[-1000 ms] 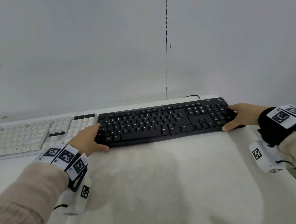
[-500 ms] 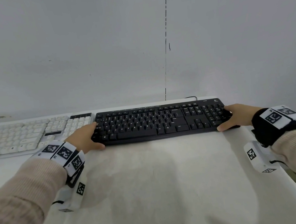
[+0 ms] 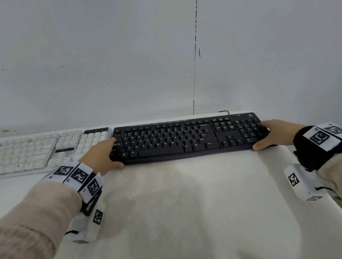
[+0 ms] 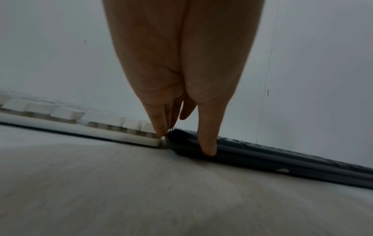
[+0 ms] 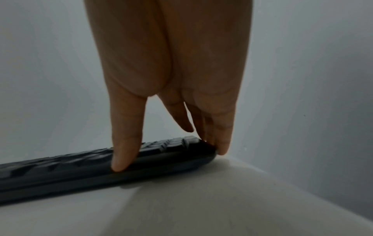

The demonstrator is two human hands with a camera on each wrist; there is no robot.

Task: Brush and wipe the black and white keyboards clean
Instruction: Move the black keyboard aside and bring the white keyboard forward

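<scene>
The black keyboard (image 3: 167,142) lies flat at the back of the white table (image 3: 187,214), close to the wall. My left hand (image 3: 102,158) grips its left end, thumb on the front edge and fingers at the side. My right hand (image 3: 275,133) grips its right end the same way. In the left wrist view the thumb presses the black keyboard's (image 4: 262,161) front edge, and the white keyboard (image 4: 80,129) sits right beside it. The right wrist view shows the black keyboard (image 5: 60,175) pinched between thumb and fingers. The white keyboard (image 3: 27,152) lies at the left, end to end with the black one.
A grey wall (image 3: 156,55) rises directly behind both keyboards. A thin black cable (image 3: 223,112) leaves the back of the black keyboard. The table's right edge (image 3: 319,207) runs just beside my right forearm. No brush or cloth is in view.
Both hands keep their hold on the ends of the black keyboard. It sits slightly farther back toward the wall than a second ago.
</scene>
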